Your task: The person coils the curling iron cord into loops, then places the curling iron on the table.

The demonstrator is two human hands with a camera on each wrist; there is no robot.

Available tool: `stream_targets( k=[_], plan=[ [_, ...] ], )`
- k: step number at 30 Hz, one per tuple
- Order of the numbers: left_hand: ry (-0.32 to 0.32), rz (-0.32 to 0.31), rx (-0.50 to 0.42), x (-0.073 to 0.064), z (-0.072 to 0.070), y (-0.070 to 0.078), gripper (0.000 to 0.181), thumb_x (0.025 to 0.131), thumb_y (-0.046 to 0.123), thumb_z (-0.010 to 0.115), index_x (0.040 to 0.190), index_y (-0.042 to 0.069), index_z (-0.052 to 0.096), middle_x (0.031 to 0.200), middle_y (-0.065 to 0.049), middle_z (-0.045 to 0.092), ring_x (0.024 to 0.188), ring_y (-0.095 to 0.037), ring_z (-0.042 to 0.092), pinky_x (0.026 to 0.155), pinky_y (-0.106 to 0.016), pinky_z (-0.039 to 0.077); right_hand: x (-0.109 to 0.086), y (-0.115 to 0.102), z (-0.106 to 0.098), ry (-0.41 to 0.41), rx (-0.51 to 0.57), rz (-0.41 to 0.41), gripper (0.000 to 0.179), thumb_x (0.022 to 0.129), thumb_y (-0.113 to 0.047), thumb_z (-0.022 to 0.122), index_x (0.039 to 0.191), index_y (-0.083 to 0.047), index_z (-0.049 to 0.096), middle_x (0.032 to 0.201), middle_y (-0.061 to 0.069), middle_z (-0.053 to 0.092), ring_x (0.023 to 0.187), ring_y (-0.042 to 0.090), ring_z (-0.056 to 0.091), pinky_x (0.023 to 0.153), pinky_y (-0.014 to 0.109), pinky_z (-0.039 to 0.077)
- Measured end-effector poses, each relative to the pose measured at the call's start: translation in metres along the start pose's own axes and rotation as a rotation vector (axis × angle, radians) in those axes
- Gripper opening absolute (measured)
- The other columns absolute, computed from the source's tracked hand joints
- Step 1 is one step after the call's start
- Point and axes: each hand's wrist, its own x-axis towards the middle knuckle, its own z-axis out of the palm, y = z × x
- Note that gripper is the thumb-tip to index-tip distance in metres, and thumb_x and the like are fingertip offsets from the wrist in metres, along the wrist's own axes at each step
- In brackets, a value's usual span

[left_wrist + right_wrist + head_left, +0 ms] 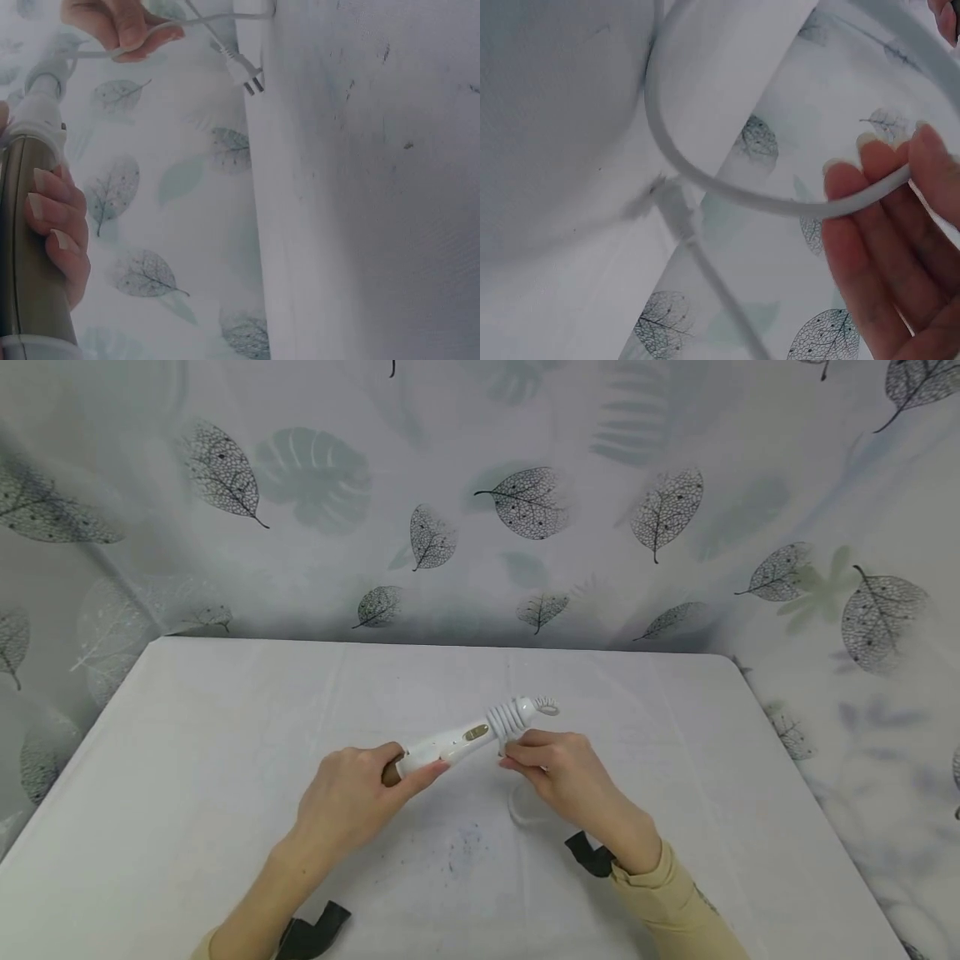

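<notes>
Two bare hands reach over a white worktop from its near side, in tan sleeves, with a black band at each wrist. The left hand, angled away and rightward, curls its fingers round the gold-brown handle of a white wand-like appliance, thumb laid along the near side. The right hand, angled away and leftward, pinches a pale cord between thumb and fingers. The appliance is roughly midway between the worktop's left and right edges; its long axis slants from the handle at near left to a cord-wrapped end pointing roughly toward the far right corner. A two-pin plug shows near the right hand. Beyond the far edge is a leaf-print curtain.
</notes>
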Motion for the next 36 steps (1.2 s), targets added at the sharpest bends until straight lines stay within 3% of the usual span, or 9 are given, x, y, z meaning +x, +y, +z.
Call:
stream_targets(
  k=[7, 13, 21, 26, 30, 33, 36],
  plan=[
    [-0.026, 0.059, -0.005, -0.0011, 0.0024, 0.0002, 0.052, 0.089, 0.062, 0.064, 0.064, 0.019, 0.048, 0.052, 0.012, 0.033, 0.046, -0.002, 0.030, 0.045, -0.021, 0.025, -0.0018, 0.0011, -0.0007, 0.029, -0.069, 0.014, 0.014, 0.075, -0.007, 0.085, 0.088, -0.005, 0.080, 0.088, 0.007, 0.076, 0.078, 0.018, 0.073, 0.066, 0.032, 0.058],
    [-0.044, 0.094, -0.016, -0.0017, 0.0026, -0.0005, 0.050, 0.090, 0.060, 0.064, 0.064, 0.020, 0.048, 0.051, 0.014, 0.032, 0.046, 0.000, 0.028, 0.045, -0.020, 0.024, -0.0027, 0.0007, -0.0016, 0.036, -0.079, 0.079, 0.011, 0.075, -0.004, 0.084, 0.085, -0.004, 0.079, 0.088, 0.008, 0.076, 0.081, 0.020, 0.073, 0.069, 0.033, 0.058],
    [-0.067, 0.132, -0.061, -0.0027, 0.0014, -0.0014, 0.052, 0.093, 0.058, 0.062, 0.061, 0.021, 0.043, 0.051, 0.017, 0.027, 0.046, 0.003, 0.023, 0.044, -0.019, 0.022, -0.0041, 0.0033, -0.0011, 0.119, -0.134, 0.078, 0.020, 0.068, 0.008, 0.085, 0.085, 0.000, 0.077, 0.086, 0.011, 0.075, 0.070, 0.016, 0.068, 0.060, 0.030, 0.055],
    [-0.039, 0.147, -0.061, -0.0032, 0.0003, -0.0016, 0.051, 0.092, 0.055, 0.064, 0.061, 0.021, 0.043, 0.051, 0.017, 0.027, 0.046, 0.003, 0.023, 0.044, -0.019, 0.021, -0.0042, 0.0062, -0.0011, 0.164, -0.106, 0.060, 0.019, 0.068, 0.008, 0.085, 0.083, -0.001, 0.077, 0.081, 0.009, 0.074, 0.060, 0.008, 0.052, 0.054, 0.025, 0.046],
    [-0.028, 0.194, -0.076, -0.0033, 0.0008, -0.0026, 0.050, 0.091, 0.053, 0.067, 0.062, 0.021, 0.041, 0.052, 0.018, 0.026, 0.046, 0.004, 0.021, 0.044, -0.018, 0.020, -0.0041, 0.0070, -0.0015, 0.185, -0.084, 0.044, 0.021, 0.068, 0.012, 0.083, 0.077, -0.003, 0.071, 0.076, 0.006, 0.071, 0.060, 0.007, 0.045, 0.054, 0.024, 0.042],
    [-0.031, 0.235, -0.093, -0.0037, 0.0014, -0.0038, 0.050, 0.090, 0.051, 0.069, 0.062, 0.021, 0.041, 0.052, 0.020, 0.025, 0.047, 0.006, 0.020, 0.044, -0.017, 0.019, -0.0037, 0.0059, -0.0031, 0.159, -0.008, 0.055, 0.026, 0.071, 0.016, 0.079, 0.079, -0.005, 0.067, 0.079, 0.004, 0.071, 0.064, 0.008, 0.054, 0.058, 0.026, 0.048],
    [-0.041, 0.256, -0.102, -0.0037, 0.0017, -0.0045, 0.050, 0.090, 0.052, 0.069, 0.062, 0.022, 0.041, 0.053, 0.020, 0.024, 0.047, 0.006, 0.020, 0.044, -0.017, 0.019, -0.0032, 0.0051, -0.0050, 0.103, 0.102, 0.107, 0.025, 0.076, 0.016, 0.076, 0.089, -0.005, 0.070, 0.088, 0.004, 0.074, 0.078, 0.014, 0.069, 0.070, 0.030, 0.057]
  ],
)
